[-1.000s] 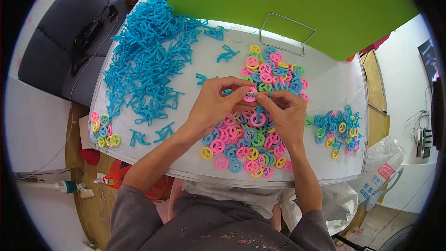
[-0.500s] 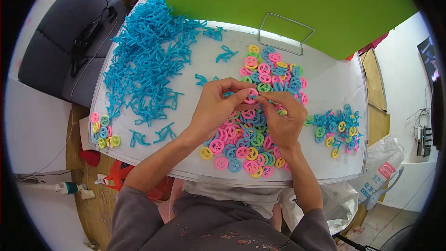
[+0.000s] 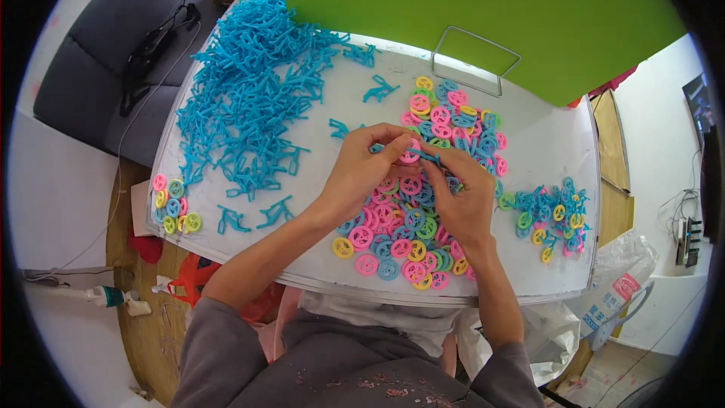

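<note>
Above the middle of the table, my left hand (image 3: pixel 366 170) pinches a small pink spoked toy wheel (image 3: pixel 408 153). Facing it, my right hand (image 3: pixel 463 189) grips a slim blue plastic frame piece (image 3: pixel 427 156) that meets the wheel at the fingertips. The exact joint between the two is hidden by fingers. Under and around both hands spreads a heap of pink, blue, yellow and green toy wheels (image 3: pixel 414 219). To the left lies a large mound of blue frame pieces (image 3: pixel 257 98), with a few loose ones beside it.
Pieces with wheels on blue frames (image 3: pixel 555 215) gather at the table's right. A small cluster of wheels (image 3: pixel 175 205) sits at the left edge. A green panel (image 3: pixel 483 15) stands along the back, with a bent wire stand (image 3: pixel 476 60) before it. Plastic bags hang below the table (image 3: pixel 532 272).
The view has shifted slightly. Between my fingertips, more of the blue frame piece now shows against the pink wheel, and the wheel has turned a little. Both hands keep their grip.
</note>
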The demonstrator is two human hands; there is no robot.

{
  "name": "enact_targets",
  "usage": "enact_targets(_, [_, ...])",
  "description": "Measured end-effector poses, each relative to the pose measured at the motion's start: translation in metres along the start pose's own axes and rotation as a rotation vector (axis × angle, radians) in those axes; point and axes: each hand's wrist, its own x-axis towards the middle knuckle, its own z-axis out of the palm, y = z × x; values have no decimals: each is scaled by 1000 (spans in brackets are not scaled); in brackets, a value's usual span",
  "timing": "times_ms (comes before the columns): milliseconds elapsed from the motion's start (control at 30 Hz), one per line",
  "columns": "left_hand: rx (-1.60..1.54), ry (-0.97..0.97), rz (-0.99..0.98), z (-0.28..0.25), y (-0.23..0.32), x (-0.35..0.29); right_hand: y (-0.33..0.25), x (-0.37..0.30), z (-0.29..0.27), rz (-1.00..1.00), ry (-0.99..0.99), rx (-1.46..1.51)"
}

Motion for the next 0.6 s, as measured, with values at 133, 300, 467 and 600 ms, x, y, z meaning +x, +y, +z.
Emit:
enact_targets(133, [61,21,65,1,6,-4,4,1,-3,-15,-26,4])
enact_targets(300, [47,-5,97,-3,-2,1,5,-3,-3,-5,3,14])
enact_targets(467, [153,20,119,3,-3,-1,2,-1,-9,-8,-65,-20])
enact_targets(600, [147,-55,126,-2,2,2,11,-2,-10,237,-158,296])
